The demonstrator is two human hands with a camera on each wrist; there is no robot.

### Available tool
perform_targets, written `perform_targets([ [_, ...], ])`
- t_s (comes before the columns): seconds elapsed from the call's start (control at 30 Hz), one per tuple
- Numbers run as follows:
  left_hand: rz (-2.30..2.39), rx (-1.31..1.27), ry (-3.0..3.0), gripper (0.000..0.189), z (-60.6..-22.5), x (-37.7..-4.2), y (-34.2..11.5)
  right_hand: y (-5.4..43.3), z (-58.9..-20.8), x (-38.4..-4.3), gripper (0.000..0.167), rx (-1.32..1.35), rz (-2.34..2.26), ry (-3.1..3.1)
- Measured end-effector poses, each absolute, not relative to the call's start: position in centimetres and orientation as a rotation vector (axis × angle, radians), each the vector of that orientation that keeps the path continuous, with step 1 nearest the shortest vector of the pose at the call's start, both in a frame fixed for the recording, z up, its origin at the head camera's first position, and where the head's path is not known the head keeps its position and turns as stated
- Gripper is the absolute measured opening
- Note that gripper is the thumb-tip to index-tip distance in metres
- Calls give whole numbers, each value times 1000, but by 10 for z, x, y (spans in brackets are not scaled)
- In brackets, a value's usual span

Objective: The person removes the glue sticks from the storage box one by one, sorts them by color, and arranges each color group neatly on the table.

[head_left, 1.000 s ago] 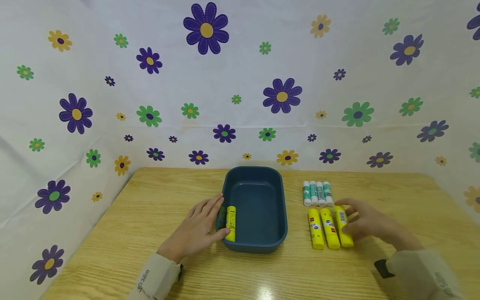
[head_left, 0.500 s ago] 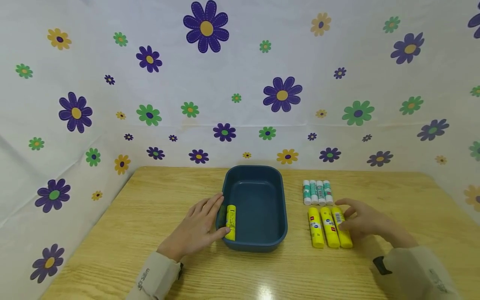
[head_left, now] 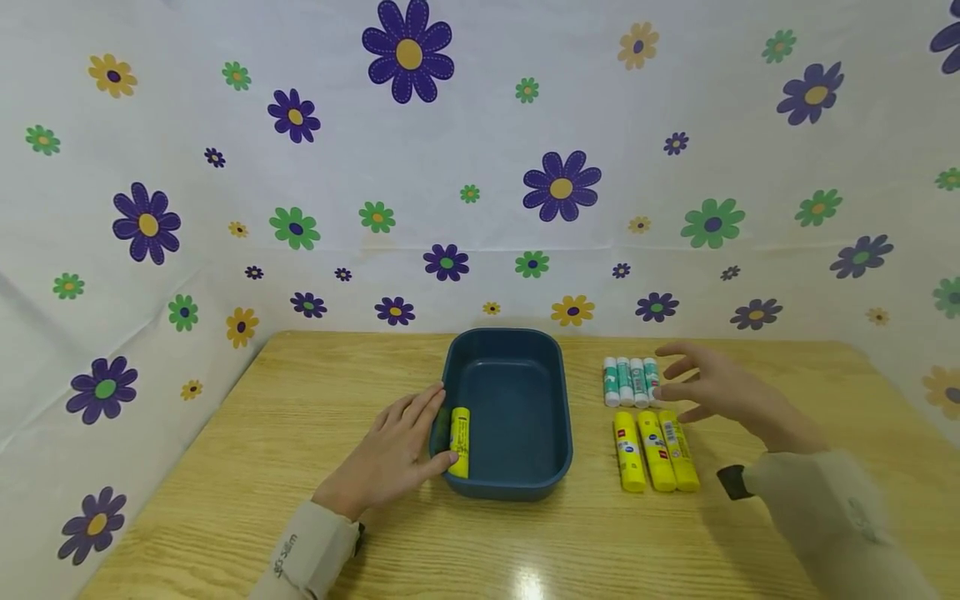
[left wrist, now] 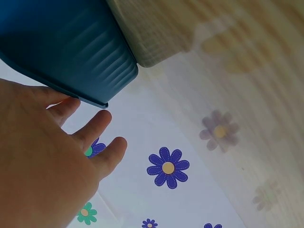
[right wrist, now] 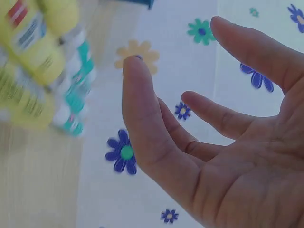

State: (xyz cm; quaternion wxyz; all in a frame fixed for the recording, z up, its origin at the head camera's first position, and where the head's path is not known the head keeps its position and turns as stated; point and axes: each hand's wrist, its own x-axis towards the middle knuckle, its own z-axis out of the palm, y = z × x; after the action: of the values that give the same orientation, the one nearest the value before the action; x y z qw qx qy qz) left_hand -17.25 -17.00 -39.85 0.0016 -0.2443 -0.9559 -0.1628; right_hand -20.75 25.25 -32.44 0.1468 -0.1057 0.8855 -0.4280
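My left hand rests against the left side of a dark blue plastic bin. Its fingers lie fairly straight along the rim, and the thumb reaches over the front left corner. Inside, along that left wall, lies a yellow glue stick. The left wrist view shows the fingertips at the edge of the bin. My right hand holds nothing, its fingers spread and slightly bent, above the right ends of the glue stick rows. Several small white-and-green glue sticks lie side by side behind three larger yellow glue sticks.
A light wood table carries everything. Behind it and on the left hangs a white cloth printed with flowers. Dark bands show at both sleeve cuffs.
My right hand has let go of the rightmost yellow glue stick and moved up and back toward the small ones. That stick now lies against its neighbour. The left hand has stayed put.
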Motion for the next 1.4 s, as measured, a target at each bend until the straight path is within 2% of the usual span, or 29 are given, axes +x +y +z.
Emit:
perform_targets([
  [0.23, -522, -767, -3008, 85, -398, -172, -171, 212, -316, -210, 69, -348, -1353, 2490],
  [0.67, -504, -787, -2984, 85, -400, -172, -169, 152, -328, -213, 65, -349, -1602, 2317],
  [1.4, -500, -775, -3002, 85, -399, -173, -169, 92, -357, -209, 59, -349, -1669, 2161],
])
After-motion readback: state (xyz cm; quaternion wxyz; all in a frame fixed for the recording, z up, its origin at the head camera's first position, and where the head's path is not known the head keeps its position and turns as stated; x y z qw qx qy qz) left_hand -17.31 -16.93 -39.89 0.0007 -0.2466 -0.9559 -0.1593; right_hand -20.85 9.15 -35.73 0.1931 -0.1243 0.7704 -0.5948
